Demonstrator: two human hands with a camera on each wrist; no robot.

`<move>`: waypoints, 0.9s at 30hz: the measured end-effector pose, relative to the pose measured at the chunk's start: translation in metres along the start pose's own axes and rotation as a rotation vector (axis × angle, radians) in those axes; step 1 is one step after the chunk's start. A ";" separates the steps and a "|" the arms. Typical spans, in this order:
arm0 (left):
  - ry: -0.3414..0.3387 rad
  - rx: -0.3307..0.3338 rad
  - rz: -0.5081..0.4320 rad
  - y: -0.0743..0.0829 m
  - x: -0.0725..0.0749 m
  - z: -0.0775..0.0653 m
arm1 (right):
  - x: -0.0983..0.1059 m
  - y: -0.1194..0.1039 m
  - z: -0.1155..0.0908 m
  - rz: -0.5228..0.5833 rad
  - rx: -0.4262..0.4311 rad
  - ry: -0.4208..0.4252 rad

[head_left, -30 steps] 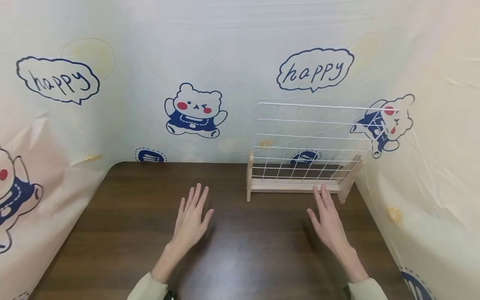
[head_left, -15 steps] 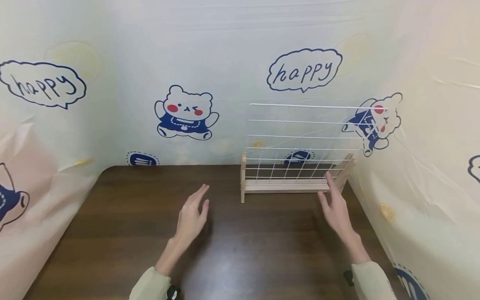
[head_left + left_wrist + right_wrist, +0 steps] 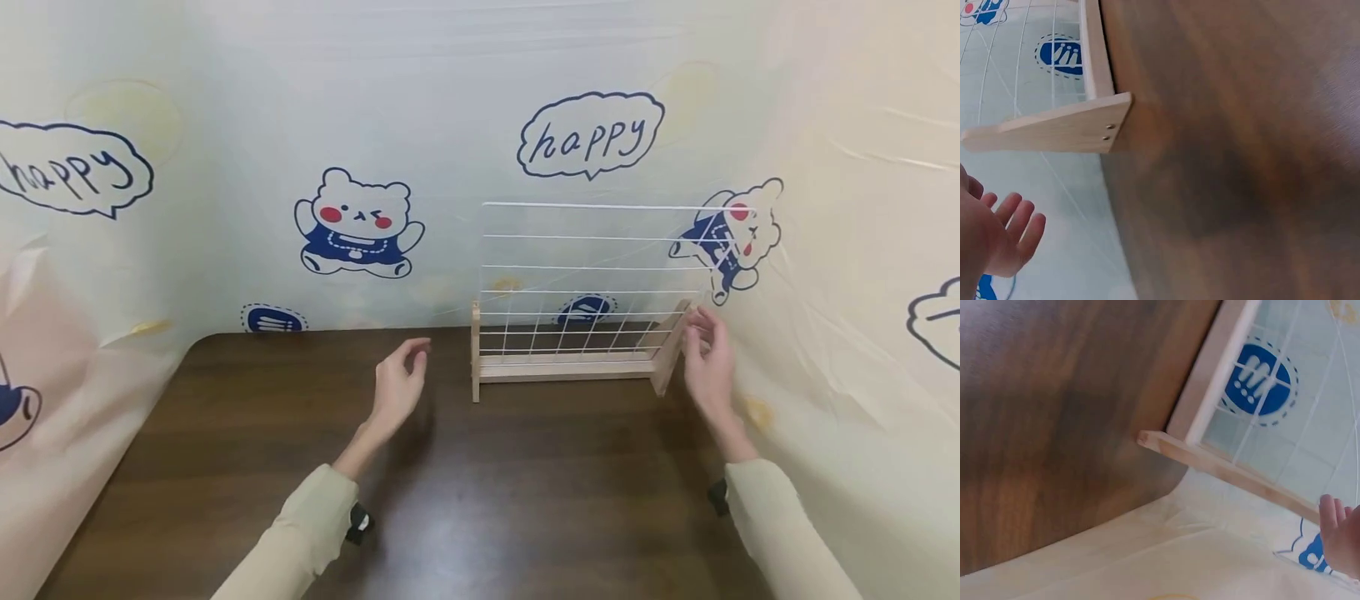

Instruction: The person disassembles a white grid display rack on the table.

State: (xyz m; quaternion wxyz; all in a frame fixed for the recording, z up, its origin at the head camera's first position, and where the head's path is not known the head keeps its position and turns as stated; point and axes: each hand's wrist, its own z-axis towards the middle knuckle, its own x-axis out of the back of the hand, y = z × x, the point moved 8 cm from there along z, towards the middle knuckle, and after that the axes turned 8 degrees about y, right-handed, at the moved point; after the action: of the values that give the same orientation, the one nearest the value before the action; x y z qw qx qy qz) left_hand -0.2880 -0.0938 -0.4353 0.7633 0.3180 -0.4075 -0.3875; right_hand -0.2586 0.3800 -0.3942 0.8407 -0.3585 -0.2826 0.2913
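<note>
A rack with a white wire grid and a pale wooden base (image 3: 566, 368) stands at the back right of the dark wooden table. My left hand (image 3: 397, 383), fingers loosely bent, is left of the rack's left wooden end piece (image 3: 476, 354). In the left wrist view a gap separates that hand (image 3: 1007, 240) from the end piece (image 3: 1054, 131). My right hand (image 3: 708, 358) is beside the right wooden end piece (image 3: 670, 350), its fingers near the top. In the right wrist view the fingers (image 3: 1329, 515) reach the end piece's upper part; contact cannot be told. Neither hand holds anything.
The brown table (image 3: 525, 483) runs back to a pale printed curtain (image 3: 450, 83) that hangs behind and along both sides. On the right, the curtain is close to the rack and the right hand. Dark objects (image 3: 358, 523) show at both sleeve cuffs.
Both hands have moved forward, the right one outward to the rack's right end and the left one toward its left end. Their fingers have bent from straight. The head view has shifted slightly right.
</note>
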 end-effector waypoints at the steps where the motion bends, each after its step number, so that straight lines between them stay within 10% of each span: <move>1: -0.004 0.000 -0.016 0.003 -0.002 0.005 | 0.001 -0.003 0.003 0.011 -0.018 -0.002; 7: -0.037 0.029 -0.116 0.023 -0.017 0.027 | 0.007 -0.028 0.018 0.029 -0.113 -0.016; 18: -0.041 0.068 -0.339 0.060 -0.050 0.057 | 0.000 -0.002 0.050 -0.016 -0.265 -0.012; 27: -0.111 0.055 -0.559 0.072 -0.066 0.072 | -0.010 0.002 0.072 0.457 -0.418 -0.006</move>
State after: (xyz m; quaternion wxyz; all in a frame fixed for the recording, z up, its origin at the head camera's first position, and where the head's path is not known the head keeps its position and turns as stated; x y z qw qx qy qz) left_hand -0.3509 -0.0143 -0.3688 0.5946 0.4169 -0.3556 -0.5884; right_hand -0.3148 0.4053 -0.3565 0.6608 -0.5770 -0.2508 0.4093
